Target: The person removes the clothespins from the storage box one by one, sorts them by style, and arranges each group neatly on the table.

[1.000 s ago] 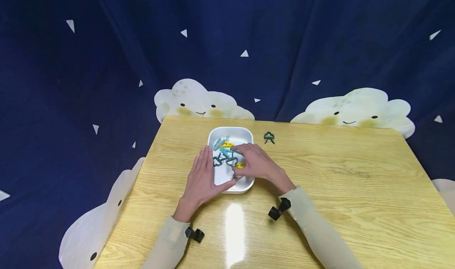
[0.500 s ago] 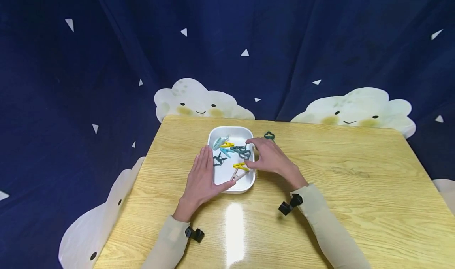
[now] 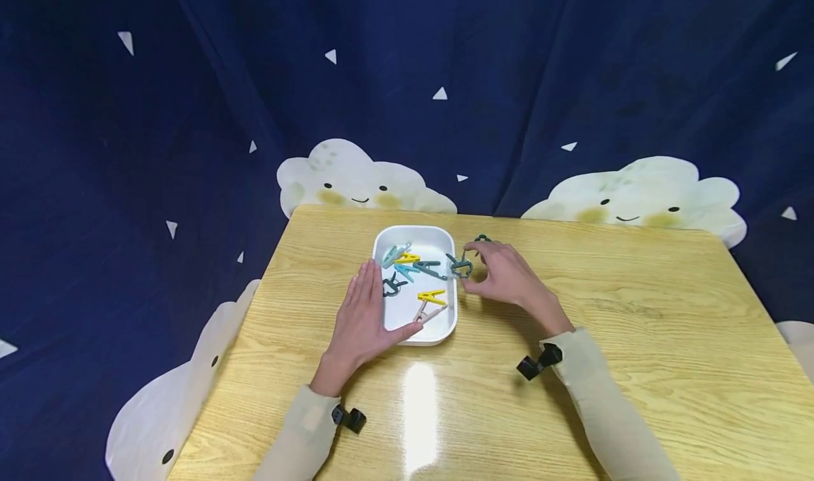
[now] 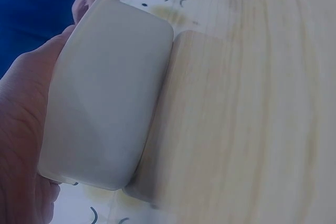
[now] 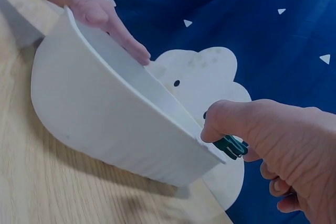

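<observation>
Between thumb and fingers, my right hand (image 3: 511, 277) pinches a dark green clip (image 3: 461, 268) at the tub's right rim; the right wrist view shows only part of this clip (image 5: 231, 147). My left hand (image 3: 359, 325) lies along the left side of the white tub (image 3: 427, 236), fingers straight on the rim and thumb across the near corner. Inside the tub are a dark green clip (image 3: 391, 287), a grey-green clothespin (image 3: 429, 269), a blue clothespin (image 3: 405, 272), two yellow ones, a beige one (image 3: 429, 314) and pale teal pieces (image 3: 391, 255).
Another dark green clip (image 3: 482, 238) lies on the wooden table (image 3: 636, 311), partly hidden behind the right hand. Beyond the table's back edge hangs a dark blue curtain (image 3: 394, 99) with clouds and white triangles.
The right hand has carried the dark green clip rightward from the tub's middle to its right rim, now covering part of the clip on the table. The left hand stays put.
</observation>
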`<state>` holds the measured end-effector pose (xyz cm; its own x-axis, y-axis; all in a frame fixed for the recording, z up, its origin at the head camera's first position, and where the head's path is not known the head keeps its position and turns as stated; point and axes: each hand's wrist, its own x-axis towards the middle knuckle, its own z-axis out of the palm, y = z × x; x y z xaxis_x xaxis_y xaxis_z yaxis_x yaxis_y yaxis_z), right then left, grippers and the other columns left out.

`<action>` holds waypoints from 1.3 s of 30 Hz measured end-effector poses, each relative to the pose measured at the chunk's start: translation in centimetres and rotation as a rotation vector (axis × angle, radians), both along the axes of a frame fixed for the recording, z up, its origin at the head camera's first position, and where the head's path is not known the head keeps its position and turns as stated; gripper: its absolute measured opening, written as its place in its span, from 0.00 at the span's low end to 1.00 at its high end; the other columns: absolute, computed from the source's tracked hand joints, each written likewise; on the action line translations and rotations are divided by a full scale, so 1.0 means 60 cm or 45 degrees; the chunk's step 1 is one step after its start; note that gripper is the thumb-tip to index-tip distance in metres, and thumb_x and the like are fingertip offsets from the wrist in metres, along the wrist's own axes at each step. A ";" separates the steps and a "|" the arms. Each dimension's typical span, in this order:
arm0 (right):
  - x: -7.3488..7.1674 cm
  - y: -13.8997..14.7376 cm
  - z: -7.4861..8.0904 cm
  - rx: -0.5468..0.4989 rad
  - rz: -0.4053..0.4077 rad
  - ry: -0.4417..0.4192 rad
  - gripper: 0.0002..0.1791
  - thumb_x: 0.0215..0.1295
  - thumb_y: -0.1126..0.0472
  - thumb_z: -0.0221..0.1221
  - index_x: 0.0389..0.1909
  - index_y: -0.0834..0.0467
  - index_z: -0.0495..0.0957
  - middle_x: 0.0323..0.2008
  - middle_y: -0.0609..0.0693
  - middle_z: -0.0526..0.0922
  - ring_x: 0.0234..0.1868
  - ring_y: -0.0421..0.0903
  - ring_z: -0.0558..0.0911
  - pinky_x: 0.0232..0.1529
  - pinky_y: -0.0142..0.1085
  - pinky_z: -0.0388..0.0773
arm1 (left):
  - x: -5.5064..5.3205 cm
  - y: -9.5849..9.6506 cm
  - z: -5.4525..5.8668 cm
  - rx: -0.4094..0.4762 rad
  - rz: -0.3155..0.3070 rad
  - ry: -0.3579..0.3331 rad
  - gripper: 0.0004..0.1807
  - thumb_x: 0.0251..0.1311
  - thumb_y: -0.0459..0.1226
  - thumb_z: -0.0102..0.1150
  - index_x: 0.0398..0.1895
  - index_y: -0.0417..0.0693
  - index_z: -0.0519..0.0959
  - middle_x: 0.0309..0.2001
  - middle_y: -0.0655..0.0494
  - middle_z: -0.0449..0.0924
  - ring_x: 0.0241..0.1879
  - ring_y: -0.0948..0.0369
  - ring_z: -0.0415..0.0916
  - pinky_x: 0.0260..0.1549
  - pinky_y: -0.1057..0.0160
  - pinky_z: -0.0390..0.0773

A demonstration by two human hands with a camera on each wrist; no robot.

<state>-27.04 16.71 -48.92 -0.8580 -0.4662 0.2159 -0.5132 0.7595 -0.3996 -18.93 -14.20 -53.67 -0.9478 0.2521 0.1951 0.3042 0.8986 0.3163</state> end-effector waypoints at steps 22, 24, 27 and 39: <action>-0.040 0.086 -0.021 -0.035 -0.119 0.085 0.38 0.53 0.47 0.74 0.62 0.63 0.79 0.34 0.56 0.83 0.31 0.50 0.77 0.33 0.43 0.73 | 0.002 -0.001 0.003 0.001 -0.002 0.025 0.76 0.50 0.85 0.45 0.84 0.36 0.41 0.85 0.43 0.34 0.84 0.48 0.36 0.82 0.52 0.42; -0.042 0.093 -0.024 -0.044 -0.132 0.086 0.37 0.53 0.47 0.73 0.62 0.63 0.79 0.33 0.56 0.82 0.31 0.50 0.76 0.33 0.44 0.73 | 0.002 -0.001 0.002 0.002 -0.005 0.020 0.76 0.50 0.85 0.45 0.84 0.36 0.40 0.85 0.43 0.33 0.84 0.48 0.36 0.82 0.53 0.41; -0.046 0.105 -0.028 -0.053 -0.149 0.071 0.37 0.54 0.47 0.73 0.62 0.63 0.79 0.28 0.54 0.77 0.28 0.49 0.73 0.30 0.42 0.70 | 0.002 0.000 0.002 0.002 -0.008 0.010 0.76 0.50 0.85 0.45 0.84 0.37 0.39 0.85 0.44 0.32 0.84 0.49 0.34 0.82 0.53 0.40; -0.066 0.136 -0.044 -0.064 -0.201 0.039 0.37 0.55 0.51 0.74 0.63 0.65 0.78 0.44 0.66 0.85 0.42 0.59 0.82 0.42 0.53 0.79 | 0.002 0.000 0.000 0.000 -0.004 0.023 0.76 0.50 0.85 0.45 0.84 0.36 0.41 0.85 0.43 0.34 0.84 0.49 0.35 0.82 0.53 0.41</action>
<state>-31.02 24.85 -51.57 -0.9122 -0.3142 0.2629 -0.4018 0.8112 -0.4248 -18.80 -14.18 -53.69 -0.9433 0.2548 0.2126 0.3125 0.8976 0.3108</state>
